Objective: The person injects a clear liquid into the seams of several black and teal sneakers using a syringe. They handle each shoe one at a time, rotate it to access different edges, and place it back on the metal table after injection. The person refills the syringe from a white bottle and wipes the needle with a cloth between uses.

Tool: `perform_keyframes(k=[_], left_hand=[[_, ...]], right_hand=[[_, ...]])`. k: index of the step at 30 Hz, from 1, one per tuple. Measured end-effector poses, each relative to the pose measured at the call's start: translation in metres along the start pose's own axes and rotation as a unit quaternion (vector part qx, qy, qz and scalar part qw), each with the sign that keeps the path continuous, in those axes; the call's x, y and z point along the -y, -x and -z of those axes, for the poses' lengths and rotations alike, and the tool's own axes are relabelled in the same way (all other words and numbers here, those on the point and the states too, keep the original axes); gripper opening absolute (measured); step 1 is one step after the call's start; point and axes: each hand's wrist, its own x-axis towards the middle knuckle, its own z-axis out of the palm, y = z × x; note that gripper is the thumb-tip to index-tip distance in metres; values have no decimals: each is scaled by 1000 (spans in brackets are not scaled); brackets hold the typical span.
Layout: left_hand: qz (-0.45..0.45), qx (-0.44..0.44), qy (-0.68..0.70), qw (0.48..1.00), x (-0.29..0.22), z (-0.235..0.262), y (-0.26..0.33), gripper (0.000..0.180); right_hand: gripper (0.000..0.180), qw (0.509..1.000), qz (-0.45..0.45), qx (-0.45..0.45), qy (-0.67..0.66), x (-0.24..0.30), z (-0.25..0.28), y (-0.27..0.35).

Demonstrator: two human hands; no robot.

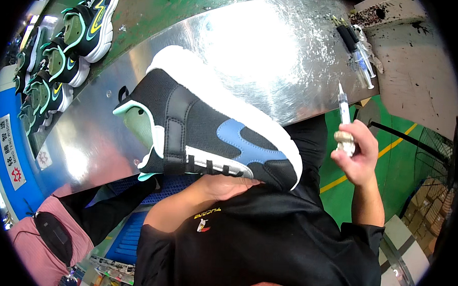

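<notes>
Scratched steel table (274, 53), mesh sneaker (209, 124)

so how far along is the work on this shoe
Looks mid-job, though that is a judgement. Done: the black shoe appears fully assembled, white sole on. In hand: the left hand holds it sideways from below, and the right hand has a syringe raised, tip clear of the shoe. Left: similar shoes sit in a row on the conveyor.
</notes>
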Motion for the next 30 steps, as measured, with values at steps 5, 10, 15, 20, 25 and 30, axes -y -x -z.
perform_keyframes(k=[5,10,15,20,25,30], left_hand=[[-27,-5,29,999,11,22,2,44],[-1,-43,18,999,14,25,-1,44],[17,-66,7,998,21,24,2,44],[33,-80,1,996,23,26,3,44],[37,-89,-6,995,25,28,2,44],[46,-96,-14,994,26,28,3,45]], right_hand=[[47,999,-14,39,-13,2,2,-9],[59,920,-24,49,-387,23,-12,-21],[67,804,55,133,-577,51,-37,-60],[65,771,68,166,-611,54,-44,-66],[59,813,94,186,-543,51,-29,-61],[57,827,110,205,-512,51,-25,-56]])
